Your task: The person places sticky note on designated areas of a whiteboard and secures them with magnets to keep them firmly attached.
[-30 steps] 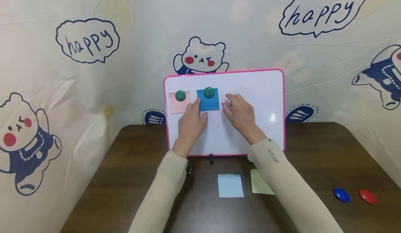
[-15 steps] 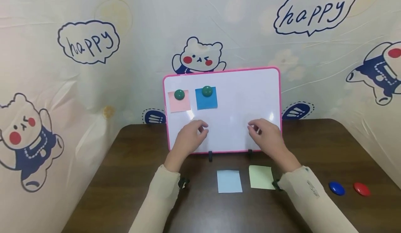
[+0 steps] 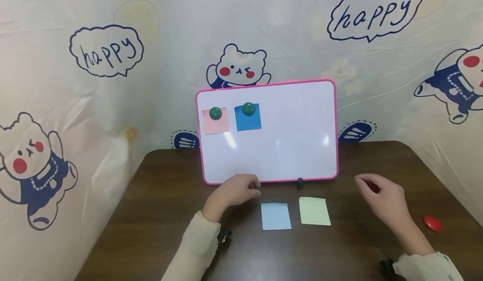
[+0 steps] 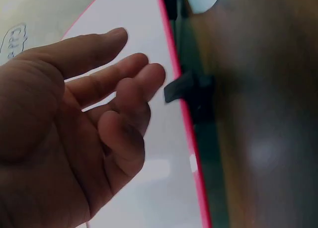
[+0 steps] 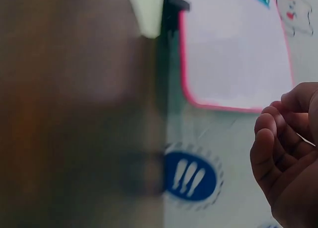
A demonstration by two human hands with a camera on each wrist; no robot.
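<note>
My left hand (image 3: pixel 237 191) hovers at the lower edge of the pink-framed whiteboard (image 3: pixel 294 142), fingers loosely curled around nothing. In the left wrist view its palm and bent fingers (image 4: pixel 126 138) show bare. To the right of the board, my right hand (image 3: pixel 388 199) is over the table, loosely curled and holding nothing. A red round magnet (image 3: pixel 432 223) lies beside the right forearm; the blue one is hidden behind it. Nearest the left hand is a light blue sticky note (image 3: pixel 276 217). A pale green sticky note (image 3: pixel 315 212) lies right of that.
On the board, green magnets hold a pink note (image 3: pixel 216 128) and a blue note (image 3: pixel 247 123). A black clip foot (image 3: pixel 299 183) supports the board's lower edge on the brown table (image 3: pixel 170 218). A printed cloth (image 3: pixel 170 63) hangs behind.
Both hands have left the blue note and come down off the board. The left stops by the lower edge; the right swings out to the right, covering the blue magnet.
</note>
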